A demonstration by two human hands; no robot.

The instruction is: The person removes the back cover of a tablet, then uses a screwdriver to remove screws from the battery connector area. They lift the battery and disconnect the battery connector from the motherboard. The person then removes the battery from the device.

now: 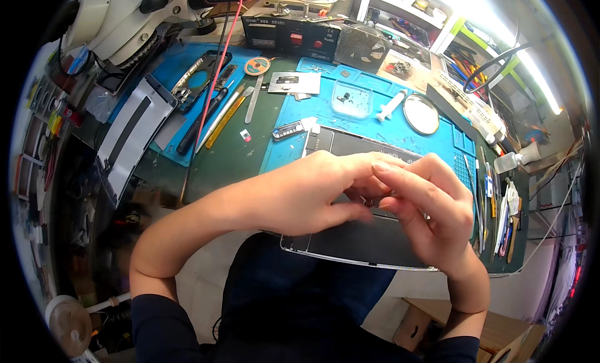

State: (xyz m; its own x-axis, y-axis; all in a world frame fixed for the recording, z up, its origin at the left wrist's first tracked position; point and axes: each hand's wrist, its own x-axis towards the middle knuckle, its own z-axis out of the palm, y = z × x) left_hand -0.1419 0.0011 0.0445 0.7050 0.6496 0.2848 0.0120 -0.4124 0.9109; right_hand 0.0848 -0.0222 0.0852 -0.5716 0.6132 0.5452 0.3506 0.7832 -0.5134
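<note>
An opened dark flat device point(331, 244), perhaps a tablet, lies at the front of the blue mat point(281, 163), partly hidden by my hands. My left hand point(319, 194) is over it with fingers curled inward and thumb reaching right, blurred at the tip. My right hand point(434, 213) overlaps the left fingertips, its fingers bent and drawn toward the thumb. Something small and reddish shows between the fingers of both hands, too hidden to name. A small metal-and-black part point(289, 130) lies beyond the device's upper left corner.
Behind are a clear tray point(352, 104), syringe point(389, 107), round dish point(420, 118) and metal plate point(294, 82). A detached panel point(125, 138) and hand tools point(206, 119) lie left, more tools point(500, 219) right. A microscope point(119, 32) stands upper left, a fan point(67, 325) lower left.
</note>
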